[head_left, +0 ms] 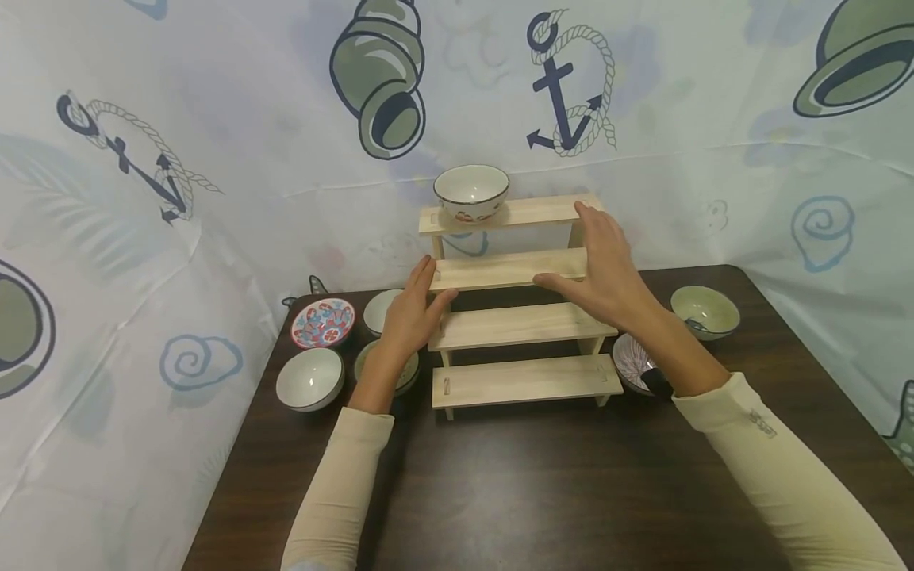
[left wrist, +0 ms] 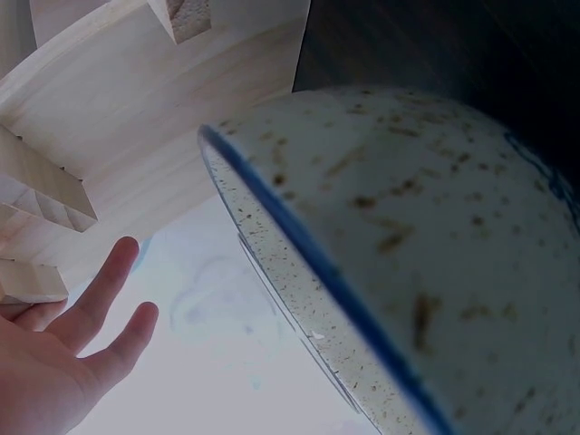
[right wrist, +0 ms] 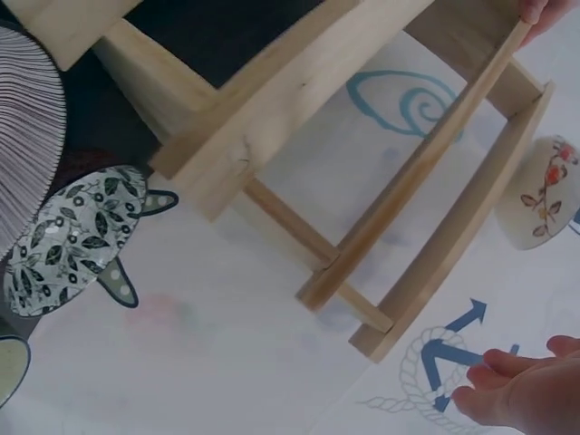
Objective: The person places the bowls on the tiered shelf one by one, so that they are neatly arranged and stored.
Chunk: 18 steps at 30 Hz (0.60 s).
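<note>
A stepped wooden stand [head_left: 528, 383] with several shelves stands near the back of the dark table. A white bowl with red flowers [head_left: 472, 194] sits at the left of its top shelf. My left hand [head_left: 414, 313] is at the stand's left side, and its fingers touch a shelf end; its outer fingers are spread in the left wrist view. My right hand [head_left: 603, 270] is by the right ends of the upper shelves, thumb and fingers spread, holding nothing. In the right wrist view, the fingers [right wrist: 512, 385] are apart from the wood.
Left of the stand are a red-and-blue patterned bowl [head_left: 323, 323], a white bowl [head_left: 310, 381], another pale bowl [head_left: 378, 313] and a speckled, blue-rimmed bowl [left wrist: 408, 227]. On the right are a finely striped bowl [right wrist: 27, 136], a leaf-patterned bowl [right wrist: 82, 236] and a green bowl [head_left: 705, 312].
</note>
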Each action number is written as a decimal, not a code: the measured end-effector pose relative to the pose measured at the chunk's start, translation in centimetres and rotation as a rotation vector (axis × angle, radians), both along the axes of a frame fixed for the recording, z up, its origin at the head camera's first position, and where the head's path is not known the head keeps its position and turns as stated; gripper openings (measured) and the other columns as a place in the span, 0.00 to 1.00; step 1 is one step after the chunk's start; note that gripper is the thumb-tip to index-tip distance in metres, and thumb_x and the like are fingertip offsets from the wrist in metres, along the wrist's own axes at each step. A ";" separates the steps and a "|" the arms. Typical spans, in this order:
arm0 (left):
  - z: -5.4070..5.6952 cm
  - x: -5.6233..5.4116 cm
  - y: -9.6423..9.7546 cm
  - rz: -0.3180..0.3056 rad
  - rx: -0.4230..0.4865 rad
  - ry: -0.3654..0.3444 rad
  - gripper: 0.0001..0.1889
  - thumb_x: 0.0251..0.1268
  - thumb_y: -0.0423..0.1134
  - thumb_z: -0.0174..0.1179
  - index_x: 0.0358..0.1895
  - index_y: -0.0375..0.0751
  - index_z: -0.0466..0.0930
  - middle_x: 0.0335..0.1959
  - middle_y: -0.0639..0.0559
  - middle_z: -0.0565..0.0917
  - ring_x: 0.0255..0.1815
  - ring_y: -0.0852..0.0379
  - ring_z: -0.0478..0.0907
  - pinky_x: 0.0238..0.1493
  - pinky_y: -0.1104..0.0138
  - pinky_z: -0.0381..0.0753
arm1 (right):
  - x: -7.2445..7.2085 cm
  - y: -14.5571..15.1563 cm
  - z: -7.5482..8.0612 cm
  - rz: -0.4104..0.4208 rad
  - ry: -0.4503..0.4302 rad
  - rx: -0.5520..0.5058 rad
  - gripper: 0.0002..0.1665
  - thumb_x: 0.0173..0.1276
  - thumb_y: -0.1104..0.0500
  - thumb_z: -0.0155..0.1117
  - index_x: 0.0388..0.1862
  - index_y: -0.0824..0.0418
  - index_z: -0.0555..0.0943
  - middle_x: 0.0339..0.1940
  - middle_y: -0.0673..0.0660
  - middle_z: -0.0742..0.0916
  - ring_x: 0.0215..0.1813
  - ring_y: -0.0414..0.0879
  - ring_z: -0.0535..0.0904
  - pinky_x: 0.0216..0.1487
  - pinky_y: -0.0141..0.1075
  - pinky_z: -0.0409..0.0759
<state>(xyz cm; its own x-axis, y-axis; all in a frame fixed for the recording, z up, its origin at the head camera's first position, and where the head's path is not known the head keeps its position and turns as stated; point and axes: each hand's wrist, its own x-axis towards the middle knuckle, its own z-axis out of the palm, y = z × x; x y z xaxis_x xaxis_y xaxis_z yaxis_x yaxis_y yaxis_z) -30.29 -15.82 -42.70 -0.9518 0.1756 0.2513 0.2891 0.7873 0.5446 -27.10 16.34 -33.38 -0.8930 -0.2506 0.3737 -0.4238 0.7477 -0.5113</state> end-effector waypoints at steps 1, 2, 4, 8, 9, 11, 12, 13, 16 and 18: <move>0.0 0.0 0.0 0.000 -0.001 0.000 0.41 0.80 0.63 0.48 0.85 0.48 0.48 0.87 0.51 0.49 0.77 0.35 0.67 0.71 0.39 0.71 | 0.0 0.2 -0.1 0.001 0.006 0.003 0.69 0.62 0.35 0.74 0.87 0.58 0.44 0.86 0.65 0.55 0.87 0.64 0.45 0.84 0.63 0.43; 0.0 0.0 0.0 -0.001 -0.002 0.000 0.41 0.80 0.63 0.47 0.85 0.48 0.48 0.87 0.51 0.49 0.77 0.35 0.67 0.71 0.39 0.71 | 0.0 0.3 -0.3 0.004 0.010 0.002 0.69 0.62 0.36 0.74 0.87 0.59 0.44 0.86 0.65 0.55 0.86 0.64 0.46 0.83 0.64 0.43; 0.0 0.0 0.1 0.001 -0.003 0.003 0.41 0.79 0.64 0.47 0.85 0.48 0.48 0.87 0.51 0.50 0.77 0.35 0.67 0.71 0.39 0.71 | 0.1 0.7 -0.5 0.002 0.020 -0.002 0.69 0.62 0.36 0.74 0.87 0.60 0.44 0.86 0.66 0.56 0.86 0.65 0.47 0.83 0.65 0.44; 0.0 -0.1 0.1 0.004 0.003 0.008 0.41 0.80 0.63 0.48 0.85 0.48 0.49 0.87 0.51 0.50 0.78 0.35 0.66 0.72 0.39 0.70 | 0.1 1.4 -1.1 -0.010 0.035 -0.024 0.69 0.61 0.36 0.75 0.86 0.61 0.45 0.85 0.67 0.58 0.85 0.66 0.50 0.81 0.66 0.46; -0.1 -0.1 0.1 0.005 0.004 0.009 0.41 0.80 0.63 0.48 0.85 0.48 0.49 0.87 0.51 0.50 0.78 0.35 0.66 0.72 0.39 0.69 | 0.0 1.6 -1.3 -0.014 0.038 -0.027 0.69 0.61 0.37 0.75 0.86 0.61 0.46 0.84 0.67 0.58 0.85 0.66 0.50 0.81 0.67 0.46; -0.1 -0.1 0.1 0.006 0.007 0.007 0.40 0.80 0.63 0.48 0.85 0.48 0.49 0.87 0.51 0.50 0.79 0.35 0.65 0.73 0.39 0.69 | 0.1 1.9 -1.6 -0.020 0.043 -0.031 0.69 0.60 0.38 0.76 0.86 0.62 0.46 0.84 0.67 0.59 0.84 0.66 0.51 0.81 0.67 0.46; -0.1 -0.2 0.1 0.007 0.009 0.007 0.40 0.80 0.62 0.49 0.85 0.48 0.49 0.87 0.51 0.50 0.79 0.36 0.65 0.73 0.39 0.68 | 0.0 2.1 -1.7 -0.021 0.046 -0.032 0.69 0.60 0.38 0.76 0.86 0.63 0.47 0.84 0.68 0.60 0.84 0.66 0.51 0.81 0.67 0.46; -0.1 -0.2 0.2 0.007 0.010 0.007 0.40 0.80 0.62 0.49 0.85 0.48 0.49 0.87 0.51 0.51 0.79 0.36 0.64 0.73 0.38 0.68 | 0.0 2.2 -1.8 -0.023 0.050 -0.031 0.68 0.60 0.39 0.76 0.86 0.63 0.47 0.84 0.68 0.60 0.84 0.66 0.51 0.81 0.67 0.47; -0.1 -0.1 0.2 0.008 0.012 0.005 0.40 0.79 0.62 0.49 0.85 0.48 0.50 0.87 0.51 0.51 0.80 0.37 0.63 0.74 0.39 0.67 | 0.1 2.4 -2.1 -0.028 0.062 -0.028 0.68 0.60 0.39 0.76 0.85 0.64 0.47 0.83 0.68 0.61 0.84 0.66 0.52 0.81 0.67 0.47; -0.1 -0.1 0.2 0.008 0.012 0.007 0.40 0.79 0.63 0.49 0.85 0.48 0.50 0.87 0.50 0.51 0.81 0.37 0.63 0.74 0.39 0.67 | 0.1 2.6 -2.2 -0.032 0.066 -0.030 0.68 0.60 0.39 0.76 0.85 0.63 0.48 0.83 0.68 0.61 0.84 0.66 0.53 0.80 0.67 0.47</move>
